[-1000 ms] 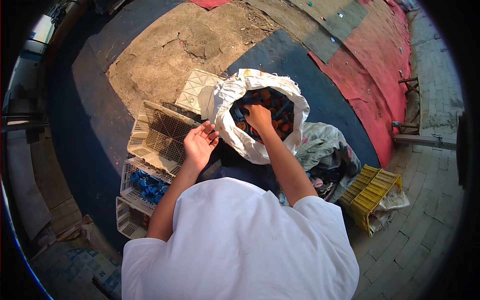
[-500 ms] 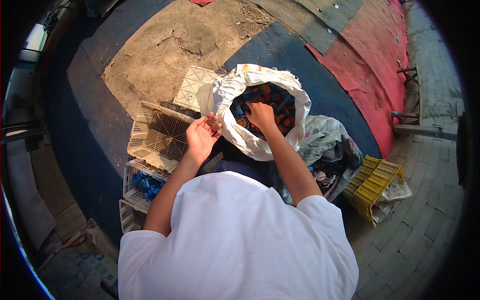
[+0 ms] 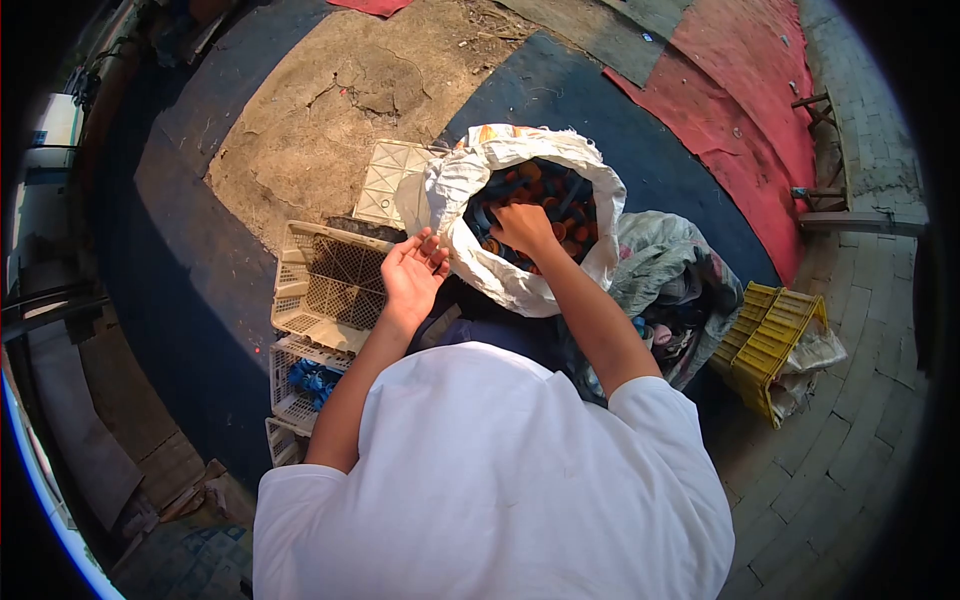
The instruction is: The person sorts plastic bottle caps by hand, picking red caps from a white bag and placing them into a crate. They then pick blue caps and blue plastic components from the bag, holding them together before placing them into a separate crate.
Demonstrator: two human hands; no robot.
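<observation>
A white woven sack (image 3: 470, 268) stands in front of me with its rim rolled outward. Inside lie many small orange and dark blue pieces (image 3: 570, 232), whose exact kind I cannot make out. My right hand (image 3: 524, 230) reaches into the sack, its fingers curled down among the pieces; what they hold is hidden. Palm up, my left hand (image 3: 414, 278) is held by the left side of the sack's rim, fingers loosely apart and nothing in it.
Cream plastic crates (image 3: 335, 285) stand on the left, one with blue pieces (image 3: 314, 380) in it. A grey-green sack (image 3: 655, 262) with mixed items is on the right, beside a yellow crate (image 3: 765, 345). Dark and red mats (image 3: 725, 130) cover the ground.
The view has shifted slightly, so the crates and yellow crate sit further right. My right hand stays down in the sack; my left hand stays open beside the rim.
</observation>
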